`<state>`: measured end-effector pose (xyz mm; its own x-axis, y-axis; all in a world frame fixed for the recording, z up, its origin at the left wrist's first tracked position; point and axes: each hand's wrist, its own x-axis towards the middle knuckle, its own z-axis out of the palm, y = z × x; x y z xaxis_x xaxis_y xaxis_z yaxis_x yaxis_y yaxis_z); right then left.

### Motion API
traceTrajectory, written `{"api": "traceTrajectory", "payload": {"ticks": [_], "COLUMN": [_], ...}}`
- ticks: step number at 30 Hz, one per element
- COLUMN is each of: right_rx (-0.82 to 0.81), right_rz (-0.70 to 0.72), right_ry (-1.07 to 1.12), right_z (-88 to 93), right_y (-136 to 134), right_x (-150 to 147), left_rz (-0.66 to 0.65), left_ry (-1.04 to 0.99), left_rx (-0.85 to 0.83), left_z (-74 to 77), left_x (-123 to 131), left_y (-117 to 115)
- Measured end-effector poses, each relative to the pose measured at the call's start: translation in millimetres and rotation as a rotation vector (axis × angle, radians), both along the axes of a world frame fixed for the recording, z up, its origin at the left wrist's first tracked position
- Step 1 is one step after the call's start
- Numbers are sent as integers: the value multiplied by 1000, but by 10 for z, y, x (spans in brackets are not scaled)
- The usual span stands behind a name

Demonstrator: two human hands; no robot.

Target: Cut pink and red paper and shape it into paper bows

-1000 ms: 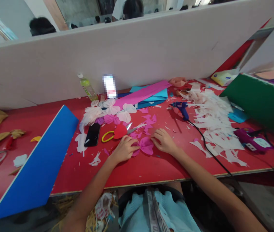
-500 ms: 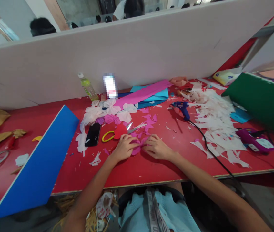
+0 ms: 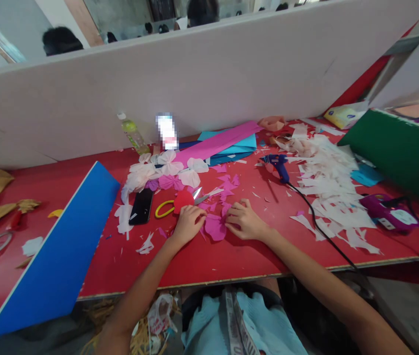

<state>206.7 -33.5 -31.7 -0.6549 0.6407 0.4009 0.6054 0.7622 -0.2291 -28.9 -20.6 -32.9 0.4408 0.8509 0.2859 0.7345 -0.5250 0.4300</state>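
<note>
A magenta paper piece point(image 3: 215, 228) with rounded edges lies on the red table between my hands. My left hand point(image 3: 189, 223) has its fingers curled together at the paper's left edge. At the opposite edge, my right hand point(image 3: 245, 222) pinches the paper with bent fingers. Just beyond my left hand are scissors point(image 3: 165, 209) with yellow handles, partly covered by a round red piece point(image 3: 183, 201). Magenta scraps point(image 3: 228, 187) lie beyond the paper. White and pink paper flowers point(image 3: 170, 167) are heaped farther back on the left.
A black phone point(image 3: 141, 206) lies left of the scissors. A blue glue gun point(image 3: 278, 166) trails its cord on the right, near white paper strips point(image 3: 335, 187). Blue point(image 3: 64, 256) and green point(image 3: 398, 158) boards flank the space. A bottle point(image 3: 134, 134) leans against the partition point(image 3: 209, 79).
My hands have moved slightly apart. The magenta paper, bunched between the fingers before, now shows as a wider, flatter shape.
</note>
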Motion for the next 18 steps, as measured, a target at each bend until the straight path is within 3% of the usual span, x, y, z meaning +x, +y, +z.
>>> {"api": "traceTrajectory", "payload": {"ticks": [6,9,13,18], "right_rx": [-7,-118,-354,-539], "right_rz": [-176,-257,-205,-160], "right_ry": [33,185,424,559], "right_z": [14,15,25,-1], "right_y": [26,51,87,115], "right_x": [27,-8,-100,-172], "left_rz": [11,26,48,43], "left_ry": [-131,-192,-236,-255], "left_rx": [97,157,200,200], "left_z": [82,125,137,138], "left_x": [-36,-47,-43,-15], "left_y": [-13,-30,-45,-68]}}
